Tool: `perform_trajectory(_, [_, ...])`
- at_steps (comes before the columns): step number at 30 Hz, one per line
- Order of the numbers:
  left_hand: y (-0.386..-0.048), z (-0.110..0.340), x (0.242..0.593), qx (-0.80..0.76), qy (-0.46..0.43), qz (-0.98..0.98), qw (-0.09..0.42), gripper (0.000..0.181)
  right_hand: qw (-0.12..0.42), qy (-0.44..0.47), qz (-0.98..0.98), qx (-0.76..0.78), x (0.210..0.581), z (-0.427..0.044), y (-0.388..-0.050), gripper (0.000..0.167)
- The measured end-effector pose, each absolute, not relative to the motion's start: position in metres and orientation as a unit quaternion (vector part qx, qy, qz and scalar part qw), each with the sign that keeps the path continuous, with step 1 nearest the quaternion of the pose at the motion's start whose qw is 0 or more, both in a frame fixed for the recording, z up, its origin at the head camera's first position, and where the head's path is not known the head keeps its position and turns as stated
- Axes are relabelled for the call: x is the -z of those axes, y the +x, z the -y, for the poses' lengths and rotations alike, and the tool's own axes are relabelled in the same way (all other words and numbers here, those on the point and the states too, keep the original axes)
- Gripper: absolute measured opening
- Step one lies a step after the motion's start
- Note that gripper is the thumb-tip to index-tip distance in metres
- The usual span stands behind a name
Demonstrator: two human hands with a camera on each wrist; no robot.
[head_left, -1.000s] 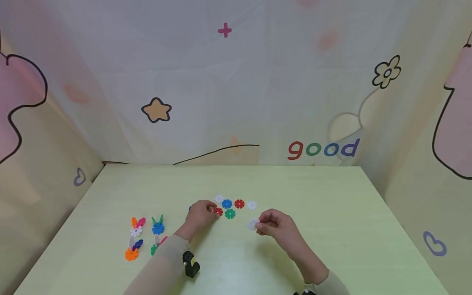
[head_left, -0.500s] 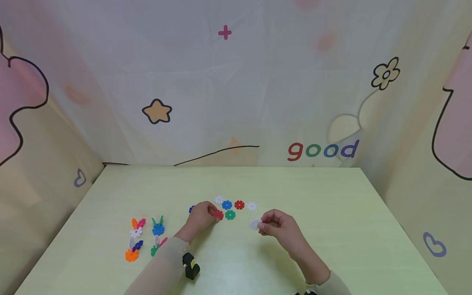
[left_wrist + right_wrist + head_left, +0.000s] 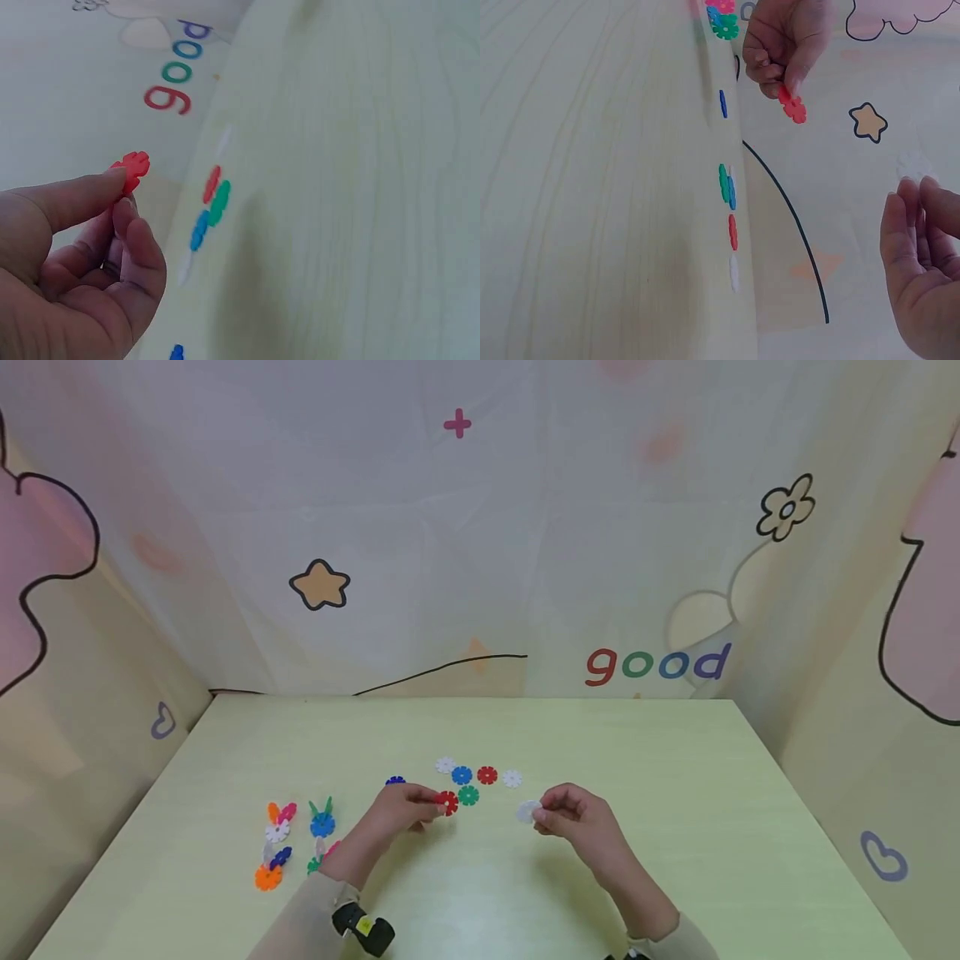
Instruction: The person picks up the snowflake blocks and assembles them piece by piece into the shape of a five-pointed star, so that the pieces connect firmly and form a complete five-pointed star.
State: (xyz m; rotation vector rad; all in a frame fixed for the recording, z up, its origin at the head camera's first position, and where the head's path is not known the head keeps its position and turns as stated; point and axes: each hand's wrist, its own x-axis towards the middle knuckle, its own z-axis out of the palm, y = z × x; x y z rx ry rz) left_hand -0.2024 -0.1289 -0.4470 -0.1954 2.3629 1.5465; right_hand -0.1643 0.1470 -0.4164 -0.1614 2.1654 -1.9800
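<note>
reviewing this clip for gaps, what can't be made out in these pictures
Head view: the near part of the dark blue disc, behind the left hand.
Head view: part of the green-and-pink build, behind the left forearm.
Left wrist view: part of the red disc, under the left thumb.
Right wrist view: slots of the white disc in the right hand, too pale and blurred.

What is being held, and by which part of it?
The left grip pinches a red disc by its edge; the right grip pinches a whitish disc by its edge.
</note>
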Motion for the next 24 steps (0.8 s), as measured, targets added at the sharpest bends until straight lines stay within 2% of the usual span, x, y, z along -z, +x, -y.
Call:
perform_trajectory(6, [-0.183,0.13,0.435,-0.573,-0.064,-0.801,0.16,0.022,0.098,-0.031,-0.736,0.669,0.415,-0.141,-0.161,0.021])
perform_trajectory(15, [-0.158,0.129,0.412,-0.608,-0.039,-0.772,0.181,0.031,0.078,0.009,-0.735,0.674,0.415,-0.127,-0.152,0.016])
perform_trajectory(24, [-0.141,0.113,0.404,-0.635,-0.029,-0.752,0.174,0.03,0.045,0.019,-0.755,0.654,0.415,-0.111,-0.139,0.01])
